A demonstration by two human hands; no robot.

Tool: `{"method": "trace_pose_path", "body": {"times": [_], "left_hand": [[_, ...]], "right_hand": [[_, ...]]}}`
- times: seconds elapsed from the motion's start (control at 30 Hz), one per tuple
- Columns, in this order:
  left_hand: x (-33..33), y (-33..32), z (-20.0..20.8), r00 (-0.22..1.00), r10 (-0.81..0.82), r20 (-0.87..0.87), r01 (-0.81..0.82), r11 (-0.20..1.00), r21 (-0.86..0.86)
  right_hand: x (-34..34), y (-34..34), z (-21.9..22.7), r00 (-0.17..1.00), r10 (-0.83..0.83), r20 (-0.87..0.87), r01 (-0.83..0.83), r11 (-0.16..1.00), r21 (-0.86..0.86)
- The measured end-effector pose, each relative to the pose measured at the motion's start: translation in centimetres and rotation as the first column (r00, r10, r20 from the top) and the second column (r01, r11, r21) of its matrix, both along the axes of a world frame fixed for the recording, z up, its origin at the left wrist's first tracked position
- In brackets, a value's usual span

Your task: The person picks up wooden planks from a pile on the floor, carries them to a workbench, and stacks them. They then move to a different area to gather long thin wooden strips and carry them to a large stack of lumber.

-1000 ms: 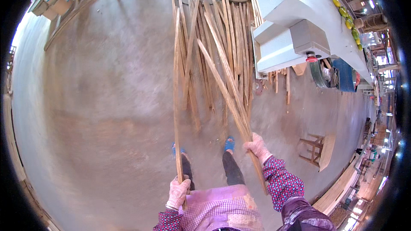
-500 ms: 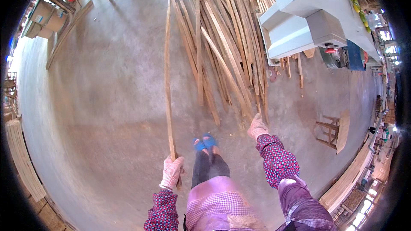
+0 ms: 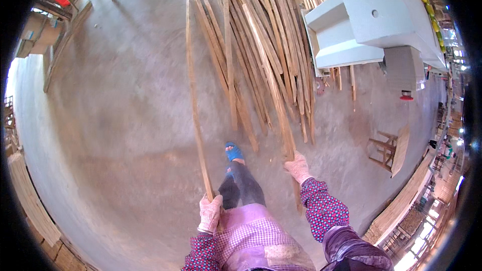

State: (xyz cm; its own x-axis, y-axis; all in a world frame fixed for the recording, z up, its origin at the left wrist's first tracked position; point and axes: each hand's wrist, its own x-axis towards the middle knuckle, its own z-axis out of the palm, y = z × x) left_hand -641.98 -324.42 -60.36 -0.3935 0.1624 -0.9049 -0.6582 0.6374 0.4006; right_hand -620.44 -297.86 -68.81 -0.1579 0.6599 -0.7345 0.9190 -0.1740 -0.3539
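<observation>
My left hand (image 3: 210,213), in a pale knit glove, is closed round the near end of a long thin wooden strip (image 3: 195,103). That strip slants away from me, left of a heap of similar strips (image 3: 241,70) lying on the concrete floor. On the right, my gloved right hand (image 3: 299,166) grips a second wooden strip (image 3: 275,90) near its lower end. A short length of it sticks out below the hand, while its far part lies over the heap.
A large pale machine (image 3: 361,25) with a red button stands at the upper right, beside the heap. Further right is a small wooden stool (image 3: 391,150), seemingly on its side. Cardboard boxes (image 3: 42,32) sit at the upper left, and stacked boards (image 3: 32,198) line the left edge.
My right hand has drawn its strip toward me, and more of it now shows below the hand. The left hand has shifted slightly right with its strip. One foot has stepped.
</observation>
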Motion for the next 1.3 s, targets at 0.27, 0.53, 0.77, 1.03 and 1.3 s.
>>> {"method": "trace_pose_path", "body": {"times": [0.27, 0.53, 0.77, 1.03, 1.3], "left_hand": [[-3.4, 5.2, -2.3, 0.993, -0.115, -0.041, 0.115, 0.993, -0.005], [-4.5, 7.9, -9.1, 0.934, 0.248, 0.257, -0.292, 0.945, 0.149], [-4.6, 8.8, -12.0, 0.912, 0.29, 0.291, -0.332, 0.937, 0.108], [-6.0, 10.3, -17.3, 0.936, 0.285, 0.207, -0.303, 0.951, 0.062], [-6.3, 13.4, -17.0, 0.902, 0.342, 0.264, -0.385, 0.913, 0.133]], "right_hand": [[-4.7, 4.4, -7.1, 0.994, 0.094, 0.057, -0.106, 0.958, 0.265], [-12.4, 4.1, -7.3, 0.959, -0.059, -0.279, 0.065, 0.998, 0.014], [-20.3, 0.4, -13.8, 0.795, -0.413, -0.443, 0.192, 0.866, -0.462], [-24.8, -3.1, -30.3, 0.982, 0.009, -0.188, -0.034, 0.991, -0.132], [-15.7, 4.4, -32.8, 0.977, 0.204, 0.067, -0.214, 0.908, 0.361]]}}
